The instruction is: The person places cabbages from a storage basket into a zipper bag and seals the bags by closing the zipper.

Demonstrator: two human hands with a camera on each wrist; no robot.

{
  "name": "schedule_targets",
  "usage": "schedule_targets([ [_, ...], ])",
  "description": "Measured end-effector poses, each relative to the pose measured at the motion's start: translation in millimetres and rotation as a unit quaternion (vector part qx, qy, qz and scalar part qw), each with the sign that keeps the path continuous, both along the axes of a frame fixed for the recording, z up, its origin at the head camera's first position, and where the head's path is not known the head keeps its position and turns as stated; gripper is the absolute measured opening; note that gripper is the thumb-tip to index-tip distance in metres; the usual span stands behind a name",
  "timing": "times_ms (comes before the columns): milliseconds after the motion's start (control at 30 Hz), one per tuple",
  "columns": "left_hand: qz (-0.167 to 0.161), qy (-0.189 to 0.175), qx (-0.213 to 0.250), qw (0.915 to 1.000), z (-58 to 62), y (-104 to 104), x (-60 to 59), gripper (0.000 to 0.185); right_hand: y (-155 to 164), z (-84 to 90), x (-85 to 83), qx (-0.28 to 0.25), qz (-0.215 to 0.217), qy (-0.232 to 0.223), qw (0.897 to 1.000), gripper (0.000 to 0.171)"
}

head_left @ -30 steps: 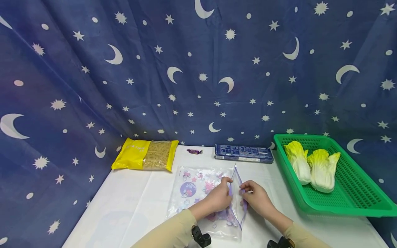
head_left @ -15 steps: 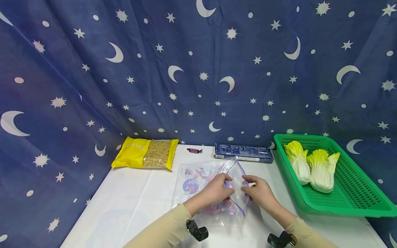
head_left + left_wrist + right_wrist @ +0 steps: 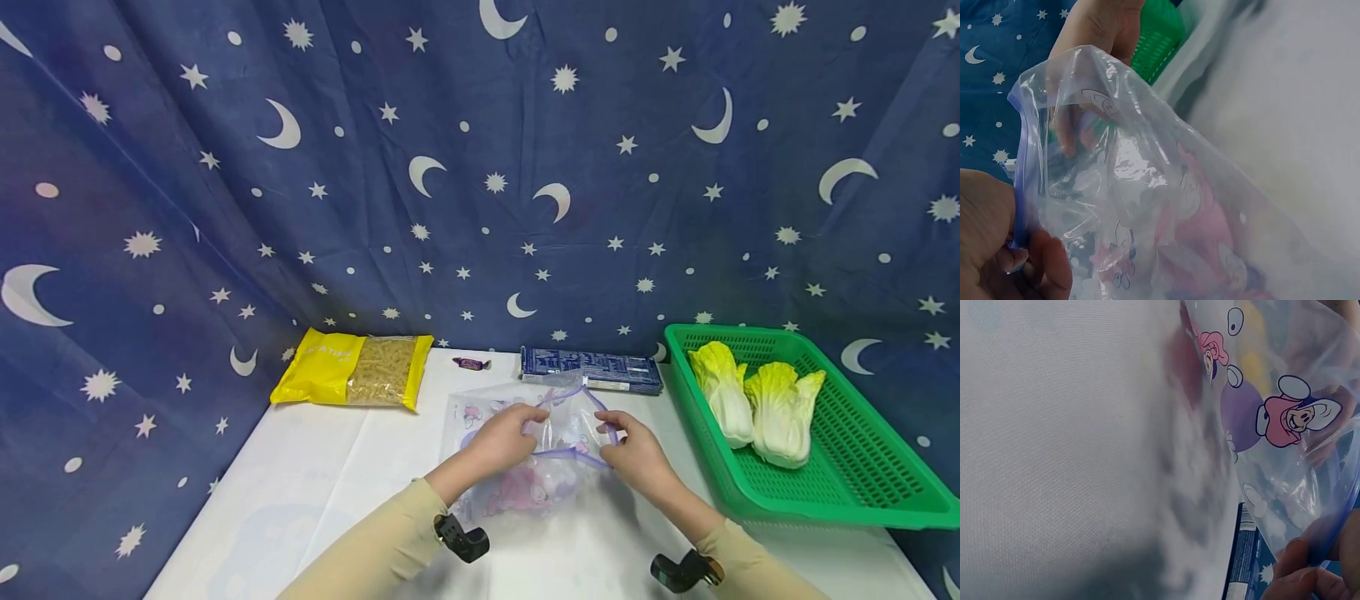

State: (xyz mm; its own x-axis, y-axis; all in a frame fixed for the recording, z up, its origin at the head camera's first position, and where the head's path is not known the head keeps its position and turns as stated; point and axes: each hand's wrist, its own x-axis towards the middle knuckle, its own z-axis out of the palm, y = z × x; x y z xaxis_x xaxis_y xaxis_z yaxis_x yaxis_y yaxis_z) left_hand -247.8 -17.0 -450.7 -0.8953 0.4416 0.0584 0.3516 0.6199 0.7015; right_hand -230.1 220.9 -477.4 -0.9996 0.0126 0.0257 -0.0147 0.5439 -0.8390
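Observation:
A clear zip bag (image 3: 536,467) printed with pink cartoon figures lies near the front middle of the white table (image 3: 315,492). My left hand (image 3: 504,435) pinches the left side of its purple zip rim, and my right hand (image 3: 636,454) pinches the right side. The mouth is pulled apart between them and lifted off the table. In the left wrist view the bag (image 3: 1147,206) fills the frame, with my left hand's fingertips (image 3: 1047,262) on the rim. The right wrist view shows the bag (image 3: 1272,425) and my right hand's fingers (image 3: 1310,575) at its blue-purple edge.
A yellow pasta packet (image 3: 352,371) lies at the back left. A small purple sweet (image 3: 470,363) and a flat blue box (image 3: 590,370) sit along the back edge. A green basket (image 3: 885,492) at the right holds two pale cabbages (image 3: 757,404).
Both hands have moved away from me and spread apart, pulling the bag's mouth from a narrow slit into a wide opening and lifting the rim.

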Motion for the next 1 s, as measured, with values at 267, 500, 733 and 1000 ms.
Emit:
schedule_targets([
  [267, 0.023, -0.002, -0.048, 0.9986, 9.5, -15, -6.9, 0.057, -1, 3.3, -3.2, 0.042, 0.007, 0.012, 0.999, 0.059],
  [500, 0.018, -0.199, 0.2, 0.9592, 6.1, -23, -13.0, 0.066, -8, 9.1, -1.4, 0.011, 0.025, 0.031, 0.999, 0.057],
  [733, 0.052, -0.19, 0.276, 0.9406, 0.2, -26, -18.5, 0.061, -11, 14.5, -3.3, -0.001, 0.029, 0.041, 0.999, 0.05],
  [1000, 0.058, -0.096, 0.211, 0.9711, -6.4, -33, -16.9, 0.05, -10, 16.9, -9.0, 0.01, 0.028, 0.009, 1.0, 0.05],
])
